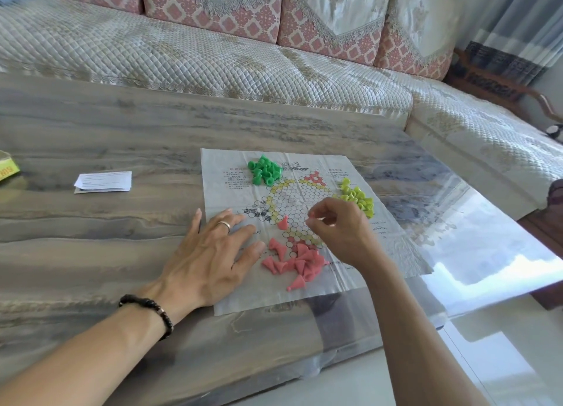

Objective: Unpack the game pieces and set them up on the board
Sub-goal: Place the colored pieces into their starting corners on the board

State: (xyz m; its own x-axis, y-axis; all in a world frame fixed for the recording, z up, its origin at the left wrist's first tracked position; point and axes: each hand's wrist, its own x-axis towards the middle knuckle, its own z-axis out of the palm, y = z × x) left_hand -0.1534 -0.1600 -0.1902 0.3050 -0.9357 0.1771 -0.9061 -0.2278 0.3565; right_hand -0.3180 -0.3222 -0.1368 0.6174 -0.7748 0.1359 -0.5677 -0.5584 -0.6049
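Observation:
A paper game board (304, 286) with a printed star of circles lies flat on the table. On it are three heaps of cone pieces: green pieces (264, 171) at the far left, yellow-green pieces (359, 199) at the right, and pink pieces (297, 261) at the near edge of the star. One pink piece (283, 222) stands upright alone on the star. My left hand (210, 253) presses flat on the board's left edge, fingers spread. My right hand (338, 232) hovers over the star's middle with fingers loosely curled; I see nothing between them.
A wood-grain table (106, 131) carries the board. A folded white leaflet (103, 181) lies to the left, and a yellow-green box corner (7, 169) shows at the far left edge. A quilted sofa (213, 64) runs behind the table.

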